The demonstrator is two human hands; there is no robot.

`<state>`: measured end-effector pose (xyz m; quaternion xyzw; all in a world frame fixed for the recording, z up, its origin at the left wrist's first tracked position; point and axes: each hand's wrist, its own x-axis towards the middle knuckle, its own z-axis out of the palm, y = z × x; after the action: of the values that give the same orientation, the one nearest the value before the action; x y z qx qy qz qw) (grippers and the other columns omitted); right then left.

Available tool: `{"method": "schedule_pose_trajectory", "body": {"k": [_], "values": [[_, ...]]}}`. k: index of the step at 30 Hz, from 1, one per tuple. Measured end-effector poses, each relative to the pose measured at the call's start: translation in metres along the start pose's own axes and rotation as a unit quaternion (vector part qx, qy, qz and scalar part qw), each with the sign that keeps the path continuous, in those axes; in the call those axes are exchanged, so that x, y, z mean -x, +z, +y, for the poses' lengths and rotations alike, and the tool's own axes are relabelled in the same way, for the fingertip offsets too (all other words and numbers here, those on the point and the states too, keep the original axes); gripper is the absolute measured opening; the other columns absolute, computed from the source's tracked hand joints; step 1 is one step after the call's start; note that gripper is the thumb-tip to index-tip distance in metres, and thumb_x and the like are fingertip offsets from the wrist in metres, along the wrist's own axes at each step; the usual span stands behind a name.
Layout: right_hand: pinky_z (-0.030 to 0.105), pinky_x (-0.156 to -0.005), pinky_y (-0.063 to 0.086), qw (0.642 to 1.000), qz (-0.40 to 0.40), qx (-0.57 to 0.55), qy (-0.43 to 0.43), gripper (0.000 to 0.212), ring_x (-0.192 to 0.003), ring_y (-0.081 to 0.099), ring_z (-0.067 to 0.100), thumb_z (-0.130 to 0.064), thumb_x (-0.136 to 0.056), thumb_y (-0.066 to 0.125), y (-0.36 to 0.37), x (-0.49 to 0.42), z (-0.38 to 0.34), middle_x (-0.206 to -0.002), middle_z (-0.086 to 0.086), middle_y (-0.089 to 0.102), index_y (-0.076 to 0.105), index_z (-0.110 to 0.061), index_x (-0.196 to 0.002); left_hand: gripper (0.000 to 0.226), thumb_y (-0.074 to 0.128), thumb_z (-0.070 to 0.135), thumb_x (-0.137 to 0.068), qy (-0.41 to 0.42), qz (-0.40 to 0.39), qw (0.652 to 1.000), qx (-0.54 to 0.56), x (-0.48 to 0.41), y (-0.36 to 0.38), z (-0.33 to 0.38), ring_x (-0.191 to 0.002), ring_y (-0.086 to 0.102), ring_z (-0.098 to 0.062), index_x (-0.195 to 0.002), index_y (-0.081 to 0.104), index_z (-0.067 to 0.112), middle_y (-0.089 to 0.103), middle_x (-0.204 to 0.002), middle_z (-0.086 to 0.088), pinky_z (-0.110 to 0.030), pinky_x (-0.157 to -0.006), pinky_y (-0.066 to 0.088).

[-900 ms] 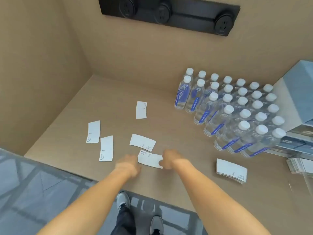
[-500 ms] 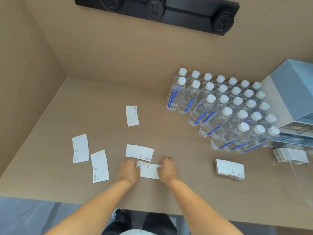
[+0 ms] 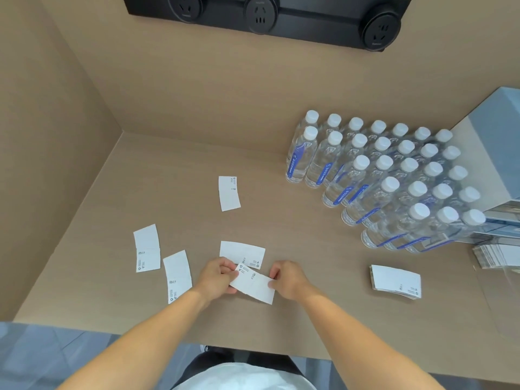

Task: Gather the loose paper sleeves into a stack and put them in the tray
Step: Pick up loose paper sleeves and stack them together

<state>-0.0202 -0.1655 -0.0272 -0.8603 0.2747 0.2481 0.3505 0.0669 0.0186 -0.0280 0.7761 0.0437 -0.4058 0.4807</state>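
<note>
A white paper sleeve point(image 3: 254, 285) is lifted off the wooden table, tilted, gripped at its left end by my left hand point(image 3: 215, 277) and at its right end by my right hand point(image 3: 288, 278). Just behind it another sleeve point(image 3: 240, 251) lies flat. More loose sleeves lie at the left point(image 3: 147, 247), the near left point(image 3: 177, 274) and further back point(image 3: 229, 193). A stack of sleeves point(image 3: 395, 281) sits to the right. The clear tray point(image 3: 503, 302) stands at the right edge, with more sleeves point(image 3: 495, 256) just behind it.
Several water bottles point(image 3: 382, 181) with white caps stand in rows at the back right, next to a white and blue box point(image 3: 495, 153). A black socket strip point(image 3: 261, 15) runs along the back wall. A side wall closes the left.
Both hands closed on the ends of the nearest sleeve and raised it off the table, turning it to a slant. The camera view moved closer over the table.
</note>
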Motion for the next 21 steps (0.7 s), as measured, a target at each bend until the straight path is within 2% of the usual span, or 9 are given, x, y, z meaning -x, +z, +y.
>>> {"method": "schedule_pose_trajectory", "body": {"k": [3, 6, 9, 11, 15, 18, 21], "values": [[0.013, -0.051, 0.039, 0.999, -0.006, -0.036, 0.003, 0.015, -0.071, 0.054, 0.015, -0.004, -0.082, 0.063, -0.008, -0.003, -0.003, -0.082, -0.002, 0.059, 0.061, -0.019, -0.079, 0.003, 0.059, 0.002, -0.093, 0.002, 0.004, 1.000, 0.024, -0.001, -0.005, 0.005, -0.082, 0.067, -0.023, -0.092, 0.060, 0.005, 0.065, -0.094, -0.018, -0.035, -0.066, 0.061], [0.019, -0.048, 0.046, 0.995, -0.012, -0.095, 0.033, 0.020, -0.054, 0.055, 0.016, -0.001, -0.082, 0.060, -0.013, -0.006, -0.009, -0.073, 0.000, 0.059, 0.058, -0.018, -0.072, 0.004, 0.057, 0.001, -0.094, 0.001, -0.009, 0.999, 0.040, -0.002, -0.011, 0.007, -0.083, 0.068, -0.021, -0.096, 0.059, 0.004, 0.066, -0.095, -0.015, -0.036, -0.069, 0.062], [0.021, -0.046, 0.049, 0.989, -0.008, -0.140, 0.053, 0.023, -0.050, 0.057, 0.015, 0.001, -0.082, 0.062, -0.015, -0.008, -0.012, -0.072, 0.001, 0.060, 0.059, -0.017, -0.069, 0.017, 0.055, -0.001, -0.093, -0.013, -0.037, 0.998, 0.053, 0.000, -0.017, 0.006, -0.087, 0.068, -0.020, -0.107, 0.060, 0.008, 0.066, -0.098, -0.013, -0.033, -0.065, 0.062], [0.020, -0.046, 0.049, 0.987, -0.004, -0.153, 0.054, 0.025, -0.051, 0.057, 0.014, 0.002, -0.081, 0.064, -0.013, -0.008, -0.014, -0.070, 0.000, 0.060, 0.059, -0.018, -0.066, 0.025, 0.055, -0.002, -0.093, -0.023, -0.051, 0.997, 0.050, 0.002, -0.020, 0.005, -0.089, 0.069, -0.022, -0.112, 0.061, 0.013, 0.065, -0.096, -0.010, -0.033, -0.064, 0.061], [0.020, -0.048, 0.052, 0.985, -0.011, -0.163, 0.052, 0.027, -0.051, 0.057, 0.014, 0.005, -0.081, 0.063, -0.004, -0.007, -0.016, -0.069, 0.000, 0.060, 0.060, -0.017, -0.066, 0.025, 0.055, -0.001, -0.093, -0.035, -0.045, 0.997, 0.059, 0.004, -0.024, 0.000, -0.091, 0.070, -0.021, -0.108, 0.067, 0.016, 0.066, -0.095, -0.008, -0.033, -0.064, 0.061], [0.021, -0.051, 0.055, 0.984, -0.053, -0.163, 0.041, 0.016, -0.049, 0.058, 0.014, 0.002, -0.080, 0.067, -0.003, -0.006, -0.017, -0.064, 0.004, 0.061, 0.064, -0.012, -0.073, 0.022, 0.059, 0.002, -0.092, -0.041, -0.013, 0.995, 0.092, 0.003, -0.027, 0.002, -0.092, 0.070, -0.022, -0.104, 0.068, 0.018, 0.071, -0.101, -0.009, -0.033, -0.064, 0.060], [0.023, -0.055, 0.057, 0.978, -0.102, -0.174, 0.045, 0.010, -0.050, 0.063, 0.012, -0.002, -0.079, 0.073, -0.002, -0.003, -0.021, -0.064, 0.006, 0.065, 0.066, -0.009, -0.077, 0.015, 0.065, 0.009, -0.090, -0.048, 0.017, 0.990, 0.128, -0.002, -0.029, 0.007, -0.083, 0.068, -0.023, -0.103, 0.068, 0.015, 0.074, -0.102, -0.010, -0.032, -0.067, 0.056]]}}
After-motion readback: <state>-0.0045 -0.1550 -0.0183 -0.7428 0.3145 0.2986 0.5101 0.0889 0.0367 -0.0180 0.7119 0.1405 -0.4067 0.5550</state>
